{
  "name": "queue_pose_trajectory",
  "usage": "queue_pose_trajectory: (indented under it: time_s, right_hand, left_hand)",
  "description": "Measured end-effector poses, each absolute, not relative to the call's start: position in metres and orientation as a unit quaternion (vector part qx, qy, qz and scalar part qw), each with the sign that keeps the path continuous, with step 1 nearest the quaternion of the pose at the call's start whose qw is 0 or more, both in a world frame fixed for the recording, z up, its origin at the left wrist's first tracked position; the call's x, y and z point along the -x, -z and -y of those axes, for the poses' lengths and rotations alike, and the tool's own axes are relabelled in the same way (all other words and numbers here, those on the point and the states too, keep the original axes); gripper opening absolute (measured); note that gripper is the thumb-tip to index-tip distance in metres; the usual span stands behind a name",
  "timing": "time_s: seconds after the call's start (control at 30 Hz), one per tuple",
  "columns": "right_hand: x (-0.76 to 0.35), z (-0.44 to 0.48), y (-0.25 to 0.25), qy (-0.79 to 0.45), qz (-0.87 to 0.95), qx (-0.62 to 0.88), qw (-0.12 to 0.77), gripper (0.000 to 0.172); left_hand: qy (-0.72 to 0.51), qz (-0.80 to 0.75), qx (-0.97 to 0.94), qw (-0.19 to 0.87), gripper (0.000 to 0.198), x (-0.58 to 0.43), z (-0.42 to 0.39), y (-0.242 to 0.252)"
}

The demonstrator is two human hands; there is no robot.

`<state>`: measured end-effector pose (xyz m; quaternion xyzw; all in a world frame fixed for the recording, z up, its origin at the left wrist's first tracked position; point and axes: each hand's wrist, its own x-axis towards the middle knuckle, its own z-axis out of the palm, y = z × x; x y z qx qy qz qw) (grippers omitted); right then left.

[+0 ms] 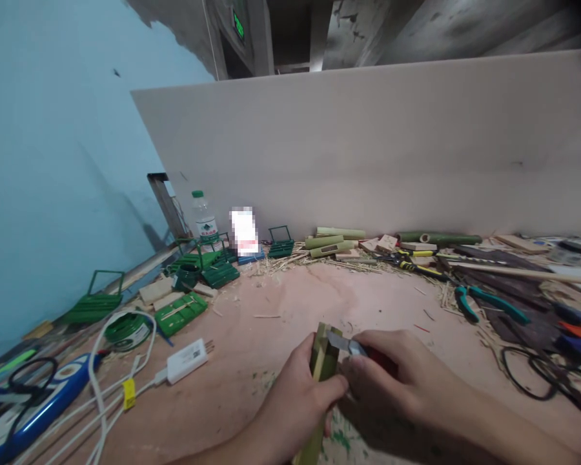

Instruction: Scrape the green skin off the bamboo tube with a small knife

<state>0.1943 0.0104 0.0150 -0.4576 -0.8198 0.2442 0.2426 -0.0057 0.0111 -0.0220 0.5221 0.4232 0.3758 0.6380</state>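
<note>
Low in the middle of the view, my left hand (297, 394) is wrapped round a split length of green bamboo (323, 365), its cut end pointing up and away from me. My right hand (392, 374) grips a utility knife (351, 345) with a dark red handle. The knife's blade rests against the bamboo close to its upper end. My right thumb lies along the front of the knife, near my left thumb. Most of the knife handle is hidden inside my right fist. Green shavings lie on the table under my hands.
On the left are a white charger (188, 360) with cable, green tape roll (128, 329), small green bamboo chairs (94, 303) and a water bottle (205, 223). Bamboo pieces (332, 247) line the back. Teal-handled pliers (494, 305) and a brown cloth lie right. A pale board (368, 148) stands behind.
</note>
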Motion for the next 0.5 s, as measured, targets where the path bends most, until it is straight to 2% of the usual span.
queue_pose_trajectory:
  time_s: [0.23,0.5]
  right_hand:
    - [-0.193,-0.007,-0.010,-0.250,0.846,0.425,0.204,0.036]
    - [-0.191,-0.008,-0.003,-0.233,0.852,0.426,0.197,0.044]
  left_hand:
    - [-0.387,-0.420,-0.519,0.636,0.031,0.005,-0.011,0.025]
    - [-0.394,-0.426,-0.519,0.627,0.028,0.004,-0.010,0.033]
